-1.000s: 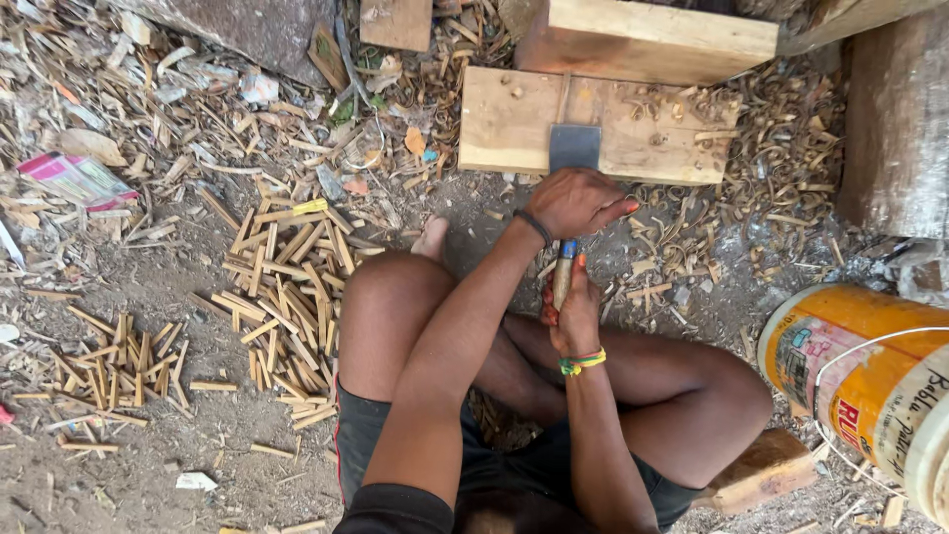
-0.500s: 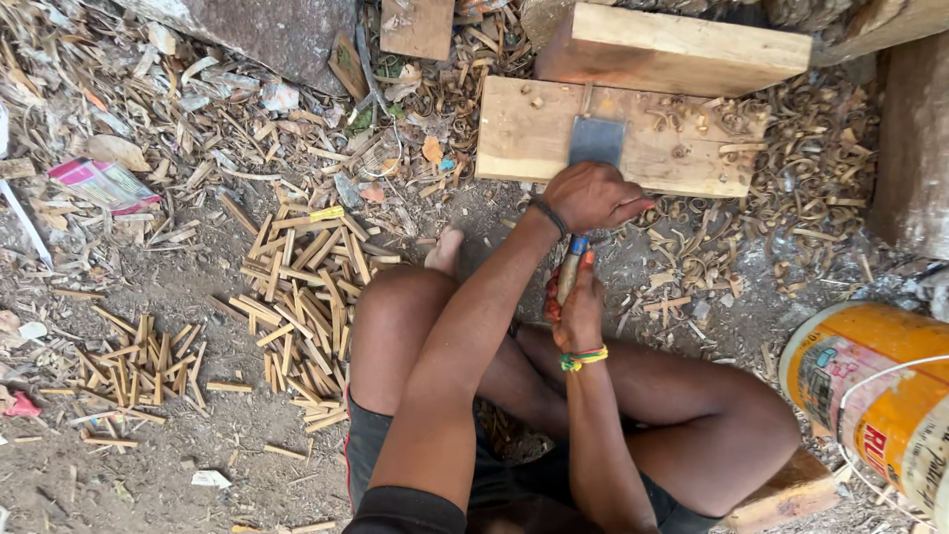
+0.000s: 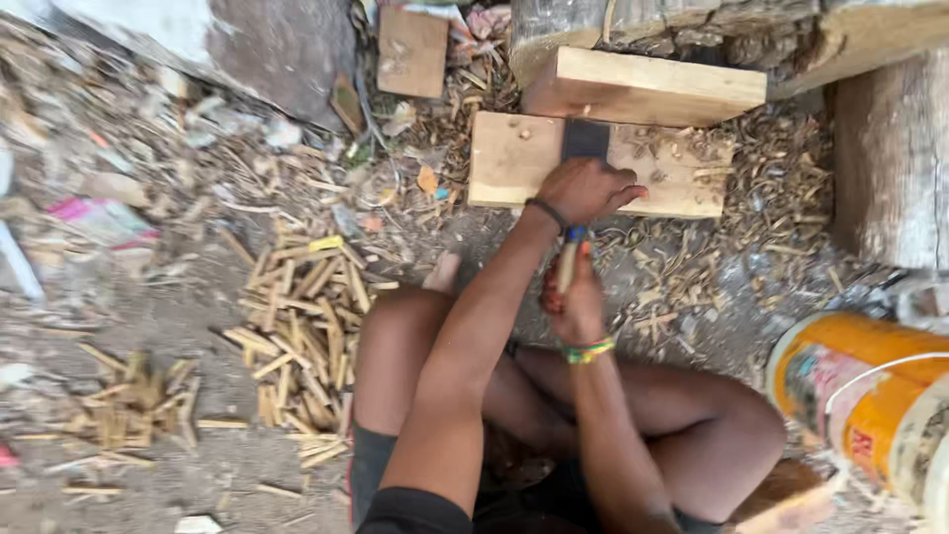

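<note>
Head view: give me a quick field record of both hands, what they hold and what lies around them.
left hand: on top of a dark flat blade, pressing it toward the wooden block
right hand: wrapped around a thin wooden stick with a blue tip, held upright under the left hand
wrists: dark band on the left, multicoloured band on the right
ground left: piles of cut sticks
ground right: wood shavings, an orange bucket
posture: seated, knees bent
</note>
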